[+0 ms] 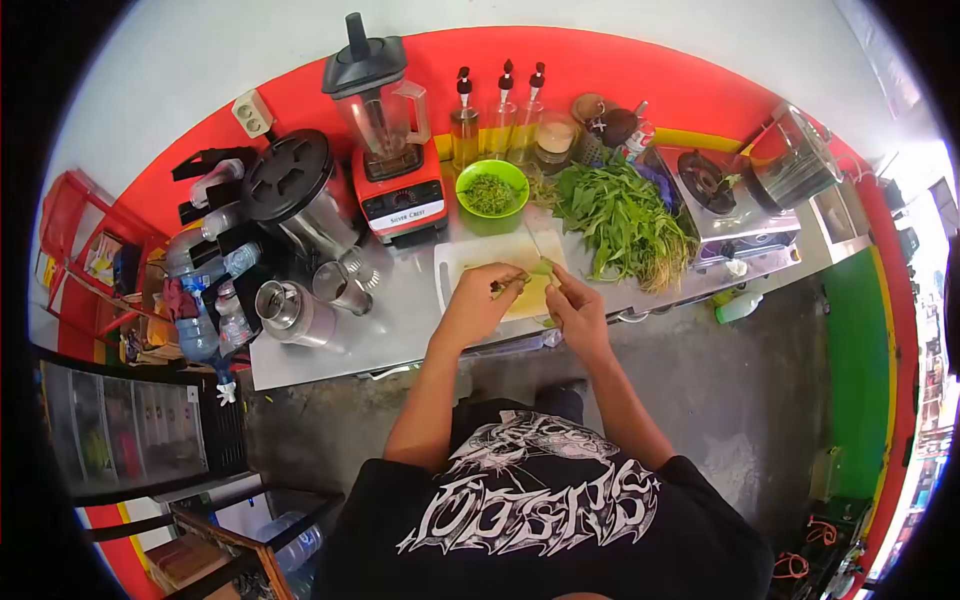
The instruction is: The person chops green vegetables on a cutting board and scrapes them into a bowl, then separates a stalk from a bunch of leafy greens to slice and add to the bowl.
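Over the white cutting board (449, 262), my two hands meet with the fingers pinched. My right hand (580, 312) grips a small green leaf (543, 267) near its fingertips. Close beside it, my left hand (484, 302) is closed, and a bit of dark green shows at its fingers; what exactly it pinches is too small to make out. A thin blade-like shape (533, 238) lies at the board's upper edge, partly hidden. Behind the board stands a green bowl (492, 222) of chopped greens (489, 194). A large bunch of leafy greens (620, 220) with roots lies to the right.
A red blender (400, 198), oil bottles (464, 130), a steel pot with black lid (310, 200) and metal cups (295, 312) stand along the counter (400, 330). At the right sits a gas stove (735, 215) with a clear blender jug (790, 165).
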The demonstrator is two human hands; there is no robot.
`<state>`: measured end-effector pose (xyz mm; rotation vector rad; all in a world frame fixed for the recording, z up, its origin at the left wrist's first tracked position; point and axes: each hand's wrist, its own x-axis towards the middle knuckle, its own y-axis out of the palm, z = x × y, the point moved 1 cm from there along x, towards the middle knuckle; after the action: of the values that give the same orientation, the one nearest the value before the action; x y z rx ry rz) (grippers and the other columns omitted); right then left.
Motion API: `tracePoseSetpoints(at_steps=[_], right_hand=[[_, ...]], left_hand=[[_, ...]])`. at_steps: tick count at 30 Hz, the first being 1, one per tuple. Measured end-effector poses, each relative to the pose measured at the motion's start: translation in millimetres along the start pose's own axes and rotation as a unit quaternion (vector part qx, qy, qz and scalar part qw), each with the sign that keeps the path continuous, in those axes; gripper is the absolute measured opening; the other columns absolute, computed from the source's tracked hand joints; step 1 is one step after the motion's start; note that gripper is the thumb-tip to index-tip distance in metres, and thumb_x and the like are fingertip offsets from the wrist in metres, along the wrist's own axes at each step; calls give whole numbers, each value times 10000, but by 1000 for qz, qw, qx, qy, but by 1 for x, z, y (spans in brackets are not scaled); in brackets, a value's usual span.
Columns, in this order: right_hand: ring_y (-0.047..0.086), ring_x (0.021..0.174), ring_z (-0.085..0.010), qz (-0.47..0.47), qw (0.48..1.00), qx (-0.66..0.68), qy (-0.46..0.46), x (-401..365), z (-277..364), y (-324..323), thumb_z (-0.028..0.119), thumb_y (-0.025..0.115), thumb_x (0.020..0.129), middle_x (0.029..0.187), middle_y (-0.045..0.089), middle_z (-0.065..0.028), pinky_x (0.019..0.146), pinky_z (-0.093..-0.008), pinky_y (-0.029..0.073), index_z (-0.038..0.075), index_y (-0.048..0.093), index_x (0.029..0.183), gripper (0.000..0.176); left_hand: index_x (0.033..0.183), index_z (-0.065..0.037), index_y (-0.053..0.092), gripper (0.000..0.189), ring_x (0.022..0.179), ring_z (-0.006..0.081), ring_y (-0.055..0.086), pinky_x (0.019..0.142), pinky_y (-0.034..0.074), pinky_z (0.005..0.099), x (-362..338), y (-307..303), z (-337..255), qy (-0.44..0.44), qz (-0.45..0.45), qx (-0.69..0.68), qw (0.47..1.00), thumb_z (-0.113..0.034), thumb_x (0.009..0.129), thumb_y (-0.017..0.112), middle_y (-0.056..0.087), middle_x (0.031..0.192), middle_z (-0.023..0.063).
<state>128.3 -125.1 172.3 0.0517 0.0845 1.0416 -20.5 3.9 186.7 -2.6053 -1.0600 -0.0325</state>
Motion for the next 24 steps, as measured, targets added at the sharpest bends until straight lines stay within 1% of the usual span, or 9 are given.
tracePoseSetpoints(at_steps=[5,7,8,11,15,19,20,23,24], right_hand=[[406,578,-42,-27,996,-5,89,13,6,-1,201,642,1017,674,517,30,522,-221,324,27,566,1440,463],[402,529,-44,-30,990,2,136,18,-5,4,220,635,1021,672,541,18,479,-228,309,45,569,1440,459],[406,496,-50,-17,987,15,157,25,-26,4,230,635,1020,664,560,6,447,-237,305,62,568,1441,458],[413,486,-55,9,975,-15,220,30,-58,26,251,637,1020,681,568,-8,435,-240,302,73,566,1445,467],[416,499,-83,60,948,36,311,40,-108,53,312,593,1041,711,552,-31,436,-260,340,76,579,1414,442],[416,509,-96,86,919,62,379,55,-132,70,329,568,1052,757,540,-44,437,-264,348,67,585,1314,371],[421,513,-98,91,905,63,410,62,-138,70,335,542,1063,781,537,-54,434,-261,344,85,551,1216,293],[416,516,-96,137,894,85,418,69,-141,64,350,522,1069,797,541,-63,430,-258,334,109,508,1157,257],[398,508,-93,150,887,80,430,73,-140,62,360,513,1071,782,538,-63,428,-255,324,121,490,1196,270]], left_hand=[[1124,63,690,211,857,134,681,794,535,282,-9,-15,36,-32,-74,-15,997,-75,971,641,740,937,89],[1138,33,697,223,800,132,655,732,511,290,-13,-25,42,-47,-130,-55,989,-102,964,654,731,908,96],[1163,59,671,221,850,101,658,789,520,256,-18,-32,42,-55,-129,-46,989,-79,995,631,716,936,61],[1147,58,672,206,851,94,648,789,513,253,-32,-47,46,-75,-165,-68,981,-72,992,635,712,938,48],[1096,39,691,175,795,55,566,740,473,234,-51,-64,42,-72,-204,-65,974,-84,973,676,682,906,2],[1076,31,698,163,777,49,558,729,469,235,-62,-76,42,-72,-230,-59,969,-89,966,686,677,890,-11],[1076,31,697,165,781,50,563,734,471,235,-64,-78,43,-69,-233,-54,969,-90,965,687,680,894,-9],[1078,33,696,166,790,52,573,745,477,235,-67,-80,48,-70,-236,-56,967,-88,965,687,686,900,-5],[1078,34,695,166,795,53,579,752,481,235,-66,-80,49,-73,-233,-60,968,-86,965,686,689,903,-2]])
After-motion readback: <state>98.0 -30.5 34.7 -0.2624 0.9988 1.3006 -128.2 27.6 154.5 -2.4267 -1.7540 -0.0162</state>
